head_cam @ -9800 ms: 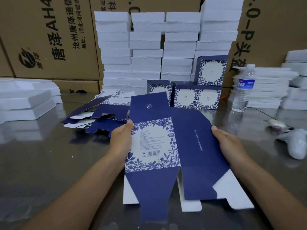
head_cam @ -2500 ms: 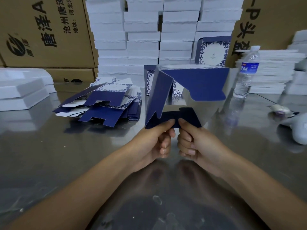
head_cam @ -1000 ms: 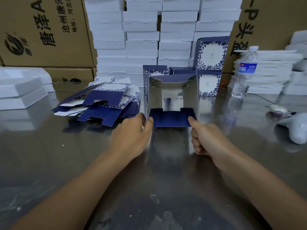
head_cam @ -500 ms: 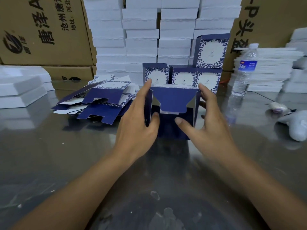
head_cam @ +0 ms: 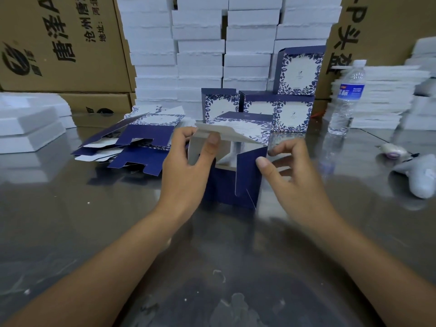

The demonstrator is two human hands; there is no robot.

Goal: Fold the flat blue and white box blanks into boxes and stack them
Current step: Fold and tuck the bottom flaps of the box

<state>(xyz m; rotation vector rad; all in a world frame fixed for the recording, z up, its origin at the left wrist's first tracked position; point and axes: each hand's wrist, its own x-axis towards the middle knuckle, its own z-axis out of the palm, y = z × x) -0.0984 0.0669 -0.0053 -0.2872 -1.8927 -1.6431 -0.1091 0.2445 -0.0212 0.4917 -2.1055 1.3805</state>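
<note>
the half-folded box point(head_cam: 238, 175) stands on the table point(head_cam: 70, 220), flat blanks point(head_cam: 132, 147) to its left, finished boxes point(head_cam: 278, 109) behind it.

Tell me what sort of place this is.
Probably a packaging workshop or warehouse: large printed cardboard cartons behind, tall white stacks, and a pile of flat box blanks beside a half-folded box and finished boxes on the table.
</note>
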